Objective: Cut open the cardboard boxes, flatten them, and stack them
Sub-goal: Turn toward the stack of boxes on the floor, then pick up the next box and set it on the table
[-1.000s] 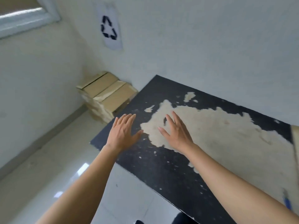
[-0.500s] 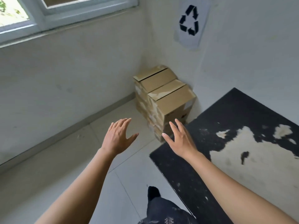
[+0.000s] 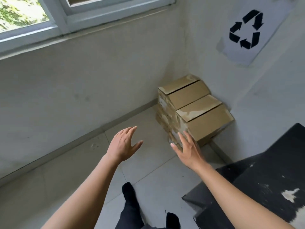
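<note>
Brown cardboard boxes stand stacked in the room's corner on the floor, in two side-by-side piles with closed top flaps. My left hand reaches forward with fingers spread, holding nothing, to the left of the stack and short of it. My right hand stretches out flat in front of the near box's lower corner, fingers straight; whether it touches the cardboard is unclear.
A worn black table with pale scraped patches fills the lower right. A recycling sign hangs on the right wall and a window runs along the top left. My dark-clad legs stand on pale floor tiles.
The view has swung left from the table toward the corner, and the boxes now appear nearer. Both hands stay spread and have moved off the tabletop toward the stack.
</note>
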